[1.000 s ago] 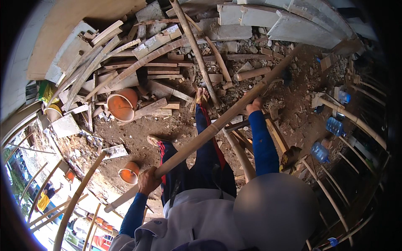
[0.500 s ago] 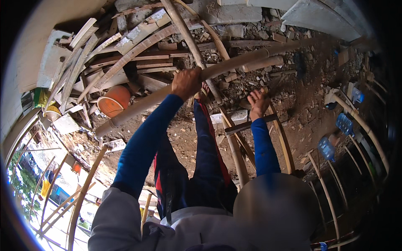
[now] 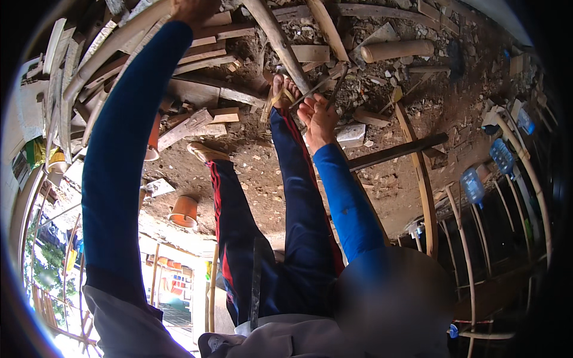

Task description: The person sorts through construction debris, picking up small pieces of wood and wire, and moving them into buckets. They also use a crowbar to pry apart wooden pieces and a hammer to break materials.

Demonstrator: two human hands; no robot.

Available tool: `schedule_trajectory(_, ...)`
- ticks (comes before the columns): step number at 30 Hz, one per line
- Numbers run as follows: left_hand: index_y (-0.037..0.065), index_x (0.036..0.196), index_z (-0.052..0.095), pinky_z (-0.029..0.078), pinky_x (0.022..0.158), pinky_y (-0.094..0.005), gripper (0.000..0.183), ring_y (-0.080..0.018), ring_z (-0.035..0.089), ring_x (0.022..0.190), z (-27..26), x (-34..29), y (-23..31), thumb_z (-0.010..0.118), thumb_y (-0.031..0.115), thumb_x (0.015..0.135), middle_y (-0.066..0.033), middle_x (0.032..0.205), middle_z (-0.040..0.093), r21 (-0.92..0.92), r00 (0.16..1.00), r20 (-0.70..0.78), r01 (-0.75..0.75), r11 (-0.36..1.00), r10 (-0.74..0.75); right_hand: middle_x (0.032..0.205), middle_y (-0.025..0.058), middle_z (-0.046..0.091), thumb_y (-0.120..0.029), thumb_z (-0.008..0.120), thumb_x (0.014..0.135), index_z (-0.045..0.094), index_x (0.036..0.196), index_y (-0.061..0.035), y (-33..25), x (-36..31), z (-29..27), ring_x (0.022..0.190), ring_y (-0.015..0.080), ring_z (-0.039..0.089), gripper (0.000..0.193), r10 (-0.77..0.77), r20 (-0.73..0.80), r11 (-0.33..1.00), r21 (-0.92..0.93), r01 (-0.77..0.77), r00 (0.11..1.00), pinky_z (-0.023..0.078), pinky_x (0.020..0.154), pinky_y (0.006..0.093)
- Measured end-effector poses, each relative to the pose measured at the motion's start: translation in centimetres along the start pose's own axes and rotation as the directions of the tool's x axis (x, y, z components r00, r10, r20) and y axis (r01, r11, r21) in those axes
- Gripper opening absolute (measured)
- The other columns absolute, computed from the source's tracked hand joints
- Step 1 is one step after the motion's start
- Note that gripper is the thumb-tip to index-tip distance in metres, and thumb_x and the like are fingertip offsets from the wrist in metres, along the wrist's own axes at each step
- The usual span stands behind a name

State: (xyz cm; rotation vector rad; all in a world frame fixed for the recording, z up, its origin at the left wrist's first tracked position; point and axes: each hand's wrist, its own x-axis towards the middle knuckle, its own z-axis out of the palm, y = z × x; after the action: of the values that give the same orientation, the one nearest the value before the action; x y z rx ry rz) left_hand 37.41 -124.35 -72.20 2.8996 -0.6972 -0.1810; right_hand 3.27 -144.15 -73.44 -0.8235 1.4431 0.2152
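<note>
My left arm stretches to the far left, where my left hand (image 3: 194, 9) is partly cut off by the upper edge. It grips the end region of a thick brown bamboo pole (image 3: 122, 39), which runs down leftward over the heaped boards. My right hand (image 3: 319, 122) hovers before my sandalled foot, palm turned up, fingers loosely curled and apart. Close behind its fingertips are thin dark sticks (image 3: 339, 86); I cannot tell whether they touch. To the right of that hand stands a wooden trestle, with a dark crossbar (image 3: 397, 153) and a yellowish leg (image 3: 419, 188).
Loose boards (image 3: 206, 56) are heaped at the far left. A round log (image 3: 274, 39) and a short bamboo length (image 3: 398, 51) lie on rubble ahead. An orange bucket (image 3: 184, 212) is by my left leg. Blue plastic bottles (image 3: 472, 188) and upright poles (image 3: 467, 256) line the right.
My left hand has carried the bamboo pole away to the far left, off the middle of the view. My right hand has moved left and forward. The view has shifted too.
</note>
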Motion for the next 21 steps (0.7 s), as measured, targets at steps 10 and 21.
schedule_trajectory(10, 0.009, 0.117, 0.061, 0.051, 0.075, -0.0499, 0.042, -0.0343, 0.066, 0.086, 10.1, -9.6, 5.0, 0.072, 0.039, 0.090, -0.0156, 0.093, 0.070, -0.042, 0.979, -0.198, 0.033, 0.999, -0.041, 0.102, 0.0124, 0.069, -0.020, 0.056, 0.105, 0.057, 0.128, 0.0016, 0.0, -10.2, -9.1, 0.080, 0.0163, 0.070, 0.032, -0.038, -0.012, 0.983, -0.179, 0.035, 0.999, 0.061, 0.068, 0.0276)
schedule_trajectory(21, 0.016, 0.134, 0.063, 0.053, 0.095, -0.0453, 0.047, -0.0354, 0.065, 0.112, 22.7, -10.6, 10.3, 0.067, 0.009, 0.088, -0.0164, 0.122, 0.068, -0.353, 0.960, 0.280, 0.124, 0.927, -0.022, 0.099, 0.0117, 0.072, -0.023, 0.064, 0.102, 0.058, 0.128, 0.0000, -1.5, -12.0, -8.4, 0.077, 0.0154, 0.072, 0.036, -0.014, 0.009, 0.998, -0.054, 0.014, 1.000, 0.063, 0.064, 0.0288)
